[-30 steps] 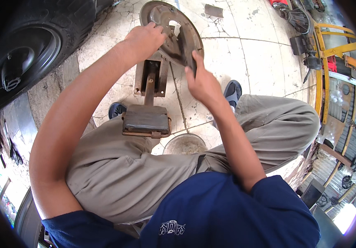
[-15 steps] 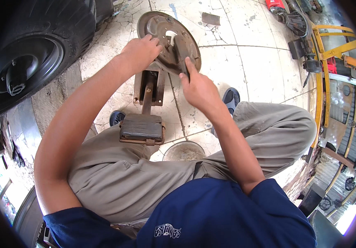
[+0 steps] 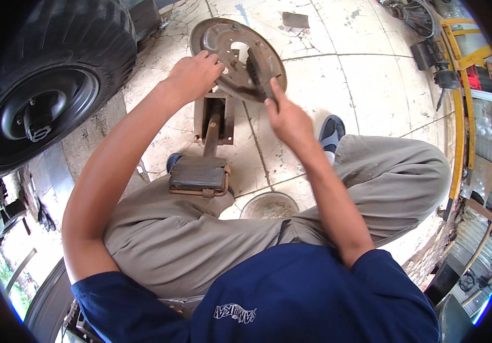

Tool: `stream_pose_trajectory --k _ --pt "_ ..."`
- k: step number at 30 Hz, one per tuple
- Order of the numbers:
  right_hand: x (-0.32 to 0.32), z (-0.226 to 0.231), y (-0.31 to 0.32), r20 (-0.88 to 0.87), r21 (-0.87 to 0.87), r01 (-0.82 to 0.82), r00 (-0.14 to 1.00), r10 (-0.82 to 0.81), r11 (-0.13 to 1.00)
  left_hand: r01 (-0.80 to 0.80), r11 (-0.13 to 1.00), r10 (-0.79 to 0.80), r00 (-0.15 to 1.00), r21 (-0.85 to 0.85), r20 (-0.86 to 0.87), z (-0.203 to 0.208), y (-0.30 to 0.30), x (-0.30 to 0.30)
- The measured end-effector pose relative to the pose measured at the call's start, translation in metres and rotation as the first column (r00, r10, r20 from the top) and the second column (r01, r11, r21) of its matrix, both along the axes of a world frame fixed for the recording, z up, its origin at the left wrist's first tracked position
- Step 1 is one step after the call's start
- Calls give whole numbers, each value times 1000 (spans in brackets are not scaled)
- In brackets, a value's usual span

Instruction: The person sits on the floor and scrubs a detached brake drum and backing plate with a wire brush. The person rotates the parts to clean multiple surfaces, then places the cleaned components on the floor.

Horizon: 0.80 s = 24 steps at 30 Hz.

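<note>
A round brown metal brake backing plate (image 3: 211, 40) with holes is tilted above the floor in front of me. My left hand (image 3: 196, 73) grips its near left part, with the fingertips over the face and the thumb hidden. In my right hand (image 3: 290, 121) is the handle of a wire brush (image 3: 262, 64). The brush's dark bristles lie against or just over the right side of the plate's face; I cannot tell which. Below the plate stands a rusty metal stand (image 3: 214, 126), joined by a bar to a dark rectangular padded block (image 3: 198, 174) by my left leg.
A large black tyre (image 3: 80, 34) on its wheel stands at the left. Between my legs sits a round shallow pan (image 3: 268, 206). A flat brown scrap (image 3: 295, 20) lies on the cracked tile floor (image 3: 366, 86). Along the right runs a yellow metal frame (image 3: 460, 114) with mechanical parts beside it.
My right hand and the wire brush have shifted right across the plate. My left hand keeps its hold on the plate. The whole view has turned slightly.
</note>
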State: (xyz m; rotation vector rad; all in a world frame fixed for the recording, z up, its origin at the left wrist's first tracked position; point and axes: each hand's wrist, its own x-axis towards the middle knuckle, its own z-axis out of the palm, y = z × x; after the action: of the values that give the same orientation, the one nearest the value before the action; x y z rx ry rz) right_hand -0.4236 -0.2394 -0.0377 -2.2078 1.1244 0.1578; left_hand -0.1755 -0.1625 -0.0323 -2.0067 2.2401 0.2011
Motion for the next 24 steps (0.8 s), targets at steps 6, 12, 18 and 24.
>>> stream_pose_trajectory --k 6,12,18,24 --pt "-16 -35 -9 465 143 191 853 -236 971 -13 1000 14 992 3 -129 17 3 5" --pt "-20 -53 -7 626 170 387 668 -403 906 -325 942 335 900 85 -278 56 16 34" --pt "-53 -116 -20 392 244 668 594 -702 702 -392 817 467 880 423 -87 31 32 28" --pt "-79 -131 -13 134 -78 533 843 -521 843 -225 408 452 892 885 18 43 25 9"
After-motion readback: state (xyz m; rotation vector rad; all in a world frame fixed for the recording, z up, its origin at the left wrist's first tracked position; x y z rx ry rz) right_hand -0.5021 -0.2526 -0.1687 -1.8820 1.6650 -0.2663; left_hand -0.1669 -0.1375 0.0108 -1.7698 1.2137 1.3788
